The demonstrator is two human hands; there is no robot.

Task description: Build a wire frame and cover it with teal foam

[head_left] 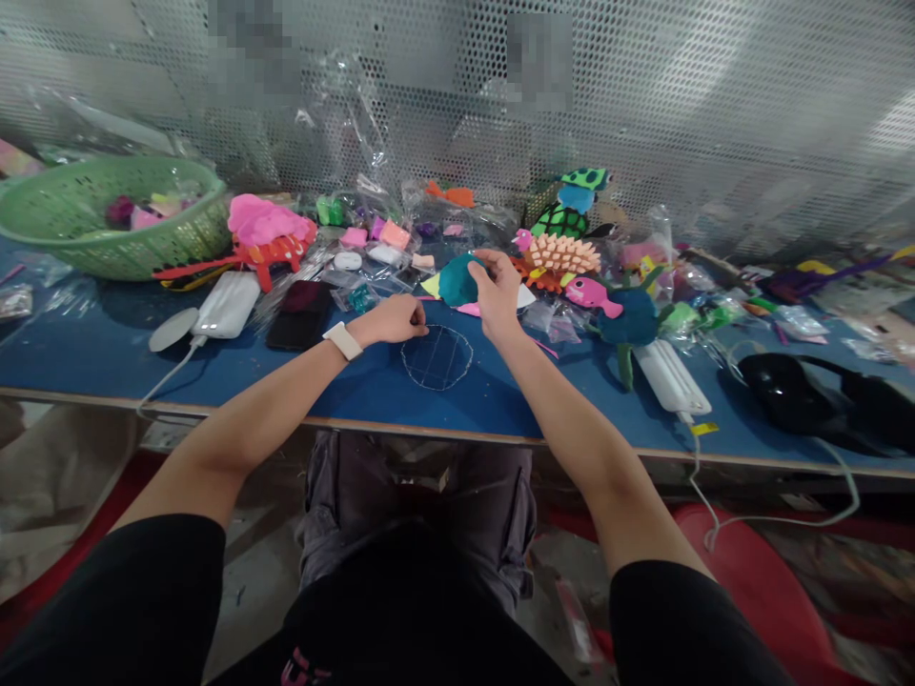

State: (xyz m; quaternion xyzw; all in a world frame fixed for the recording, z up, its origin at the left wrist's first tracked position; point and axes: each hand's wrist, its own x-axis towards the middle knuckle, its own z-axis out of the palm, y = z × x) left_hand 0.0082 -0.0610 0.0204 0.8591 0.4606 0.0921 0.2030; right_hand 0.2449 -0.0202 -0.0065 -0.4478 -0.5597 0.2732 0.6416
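Blue table (372,386): right hand (499,291) pinches crosswise teal piece (457,282), tip (431,286) leftward; left hand (398,318) curled, hold unclear.

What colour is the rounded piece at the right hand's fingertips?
Teal; the rounded piece shows in the head view, partly covered by the right hand.

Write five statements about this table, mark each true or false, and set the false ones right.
1. The left hand has a white band on its wrist. True.
2. The green plastic basket stands at the right end of the table. False: it stands toward the left end.
3. The right hand touches the teal piece. True.
4. The round outline lies to the right of both forearms. False: it lies between them.
5. The dark phone lies to the right of the basket. True.
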